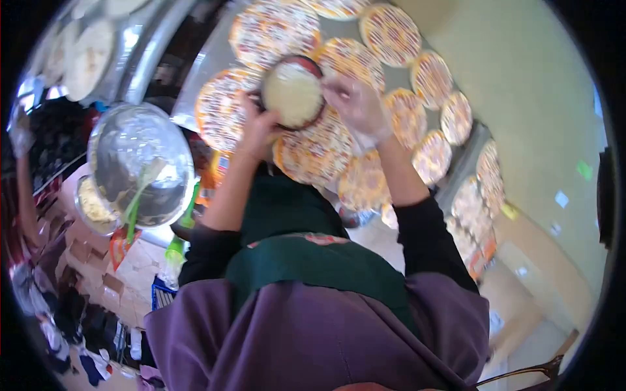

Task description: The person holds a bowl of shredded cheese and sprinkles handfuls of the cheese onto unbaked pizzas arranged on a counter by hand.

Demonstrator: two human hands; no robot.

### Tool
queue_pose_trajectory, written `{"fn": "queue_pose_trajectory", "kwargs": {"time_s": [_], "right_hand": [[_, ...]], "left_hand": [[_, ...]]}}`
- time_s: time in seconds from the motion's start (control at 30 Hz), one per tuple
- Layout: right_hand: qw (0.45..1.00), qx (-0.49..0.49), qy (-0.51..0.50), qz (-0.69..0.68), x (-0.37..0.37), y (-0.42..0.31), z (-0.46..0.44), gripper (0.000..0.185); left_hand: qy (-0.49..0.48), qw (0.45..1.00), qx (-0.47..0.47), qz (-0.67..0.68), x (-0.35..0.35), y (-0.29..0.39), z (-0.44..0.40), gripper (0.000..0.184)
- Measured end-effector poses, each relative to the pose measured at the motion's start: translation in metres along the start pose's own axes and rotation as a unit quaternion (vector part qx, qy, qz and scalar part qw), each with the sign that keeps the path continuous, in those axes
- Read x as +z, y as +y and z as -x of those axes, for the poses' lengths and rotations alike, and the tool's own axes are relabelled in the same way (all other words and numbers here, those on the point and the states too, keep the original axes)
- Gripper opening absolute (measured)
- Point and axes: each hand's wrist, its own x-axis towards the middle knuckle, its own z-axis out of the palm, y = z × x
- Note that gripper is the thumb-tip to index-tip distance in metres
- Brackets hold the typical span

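Observation:
My left hand is wrapped round the near left side of a dark round bowl, holding it over the pizzas. Pale, fine-looking filling fills most of it, perhaps grated cheese. At the bowl's right rim is my right hand, in a clear plastic glove with fingers drawn together; whether something is pinched in them is hidden. Round pizzas with red and white striped topping lie beneath and around, one pizza left of the bowl, another pizza just below it.
Several more pizzas cover the metal table toward the right. To the left stands a large steel bowl with a green-handled spatula in it, beside a smaller bowl of pale food. Another person's arm shows at far left.

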Motion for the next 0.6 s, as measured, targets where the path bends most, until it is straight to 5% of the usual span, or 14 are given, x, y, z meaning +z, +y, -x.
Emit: {"fn": "queue_pose_trajectory", "kwargs": {"time_s": [0.03,0.1,0.13,0.17,0.2,0.33,0.47,0.6], "right_hand": [[0.997,-0.067,0.018,0.037,0.013,0.001,-0.005,0.035],[0.930,-0.148,0.002,0.336,-0.014,-0.015,0.026,0.046],[0.917,-0.136,-0.015,0.375,0.005,-0.018,0.013,0.056],[0.913,-0.149,-0.034,0.379,0.016,-0.016,0.005,0.061],[0.931,-0.179,0.004,0.319,0.029,-0.021,0.001,0.058],[0.960,-0.056,-0.013,0.274,0.034,-0.024,0.004,0.054],[0.989,-0.079,0.073,0.099,0.037,-0.031,0.005,0.042],[0.980,-0.074,0.121,0.141,0.026,-0.005,0.000,0.039]], "left_hand": [[0.008,1.000,0.026,0.005,0.001,-0.004,-0.007,0.058],[-0.053,0.994,0.051,0.075,0.030,-0.077,-0.026,0.062],[-0.026,0.992,0.114,0.043,0.025,-0.057,-0.029,0.066],[-0.012,0.998,0.056,-0.038,0.019,-0.034,-0.024,0.067],[0.032,0.981,0.154,-0.114,0.006,-0.058,-0.044,0.068],[0.030,0.988,0.128,-0.080,0.021,-0.039,-0.027,0.077],[0.017,0.982,0.155,-0.109,0.029,-0.043,-0.034,0.072],[-0.005,0.983,0.158,-0.090,0.038,-0.033,-0.036,0.070]]}}
